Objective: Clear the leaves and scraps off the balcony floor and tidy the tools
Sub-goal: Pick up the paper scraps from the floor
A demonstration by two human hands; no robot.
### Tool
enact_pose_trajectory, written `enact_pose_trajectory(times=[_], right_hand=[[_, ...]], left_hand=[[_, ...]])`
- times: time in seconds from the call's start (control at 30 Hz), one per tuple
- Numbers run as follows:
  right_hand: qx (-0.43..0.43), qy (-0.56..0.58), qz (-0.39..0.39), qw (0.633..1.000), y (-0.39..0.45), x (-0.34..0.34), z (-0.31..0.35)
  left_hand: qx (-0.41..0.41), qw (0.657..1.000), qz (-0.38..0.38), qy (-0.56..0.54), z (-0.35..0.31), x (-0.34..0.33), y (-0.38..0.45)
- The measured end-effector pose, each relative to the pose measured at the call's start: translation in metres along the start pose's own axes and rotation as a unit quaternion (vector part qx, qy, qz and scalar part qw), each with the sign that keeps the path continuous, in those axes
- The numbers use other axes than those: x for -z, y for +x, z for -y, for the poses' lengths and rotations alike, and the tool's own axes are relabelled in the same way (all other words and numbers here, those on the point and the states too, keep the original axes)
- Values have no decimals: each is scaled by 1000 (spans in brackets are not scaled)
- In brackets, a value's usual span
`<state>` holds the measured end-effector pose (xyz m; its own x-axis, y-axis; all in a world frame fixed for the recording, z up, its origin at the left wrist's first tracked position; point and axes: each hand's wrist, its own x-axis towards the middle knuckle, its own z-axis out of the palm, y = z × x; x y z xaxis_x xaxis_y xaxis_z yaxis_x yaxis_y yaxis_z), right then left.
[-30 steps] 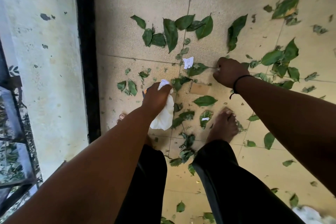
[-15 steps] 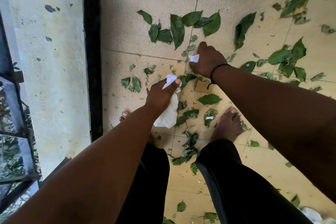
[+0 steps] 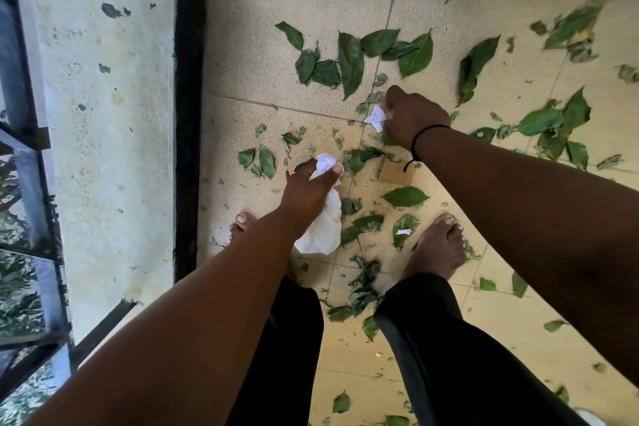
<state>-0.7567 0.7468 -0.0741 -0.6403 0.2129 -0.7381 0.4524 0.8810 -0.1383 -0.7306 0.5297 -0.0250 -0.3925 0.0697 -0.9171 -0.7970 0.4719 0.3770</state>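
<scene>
The person is gathering paper scraps by hand. The right hand point(image 3: 413, 117) is pinching a small crumpled white paper scrap point(image 3: 376, 117) just beyond the brown cardboard piece point(image 3: 396, 172). The left hand point(image 3: 309, 190), left of that cardboard, is gripping a crumpled white paper wad point(image 3: 320, 218). Next, probably, the scrap is joining the wad. Green leaves point(image 3: 351, 62) are lying scattered over the speckled beige tiled balcony floor point(image 3: 262, 79); a pale weathered wall point(image 3: 103, 114) is standing far left of the cardboard.
</scene>
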Motion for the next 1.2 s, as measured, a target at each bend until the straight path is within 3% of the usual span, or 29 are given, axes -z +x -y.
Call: enact_pose_trajectory(times=[0.57, 0.73, 0.87, 1.03, 1.07, 1.13, 1.2], right_hand=[[5, 33, 7, 999, 5, -4, 5], [45, 124, -36, 991, -13, 3, 3], [-10, 256, -2, 967, -45, -5, 7], [-99, 433, 180, 878, -99, -21, 17], [-111, 498, 195, 838, -113, -23, 18], [-175, 666, 200, 697, -141, -21, 22], [-236, 754, 193, 582, -165, -21, 16]], left_hand=[[-21, 999, -13, -22, 10, 2, 6], [-19, 1000, -10, -19, 10, -2, -2], [-2, 999, -2, -42, 1, -11, -20], [21, 996, 31, -79, -11, -37, -55], [16, 995, 36, -94, -13, -44, -64], [2, 993, 37, -111, -19, -56, -81], [-29, 997, 51, -44, -24, -66, -103]])
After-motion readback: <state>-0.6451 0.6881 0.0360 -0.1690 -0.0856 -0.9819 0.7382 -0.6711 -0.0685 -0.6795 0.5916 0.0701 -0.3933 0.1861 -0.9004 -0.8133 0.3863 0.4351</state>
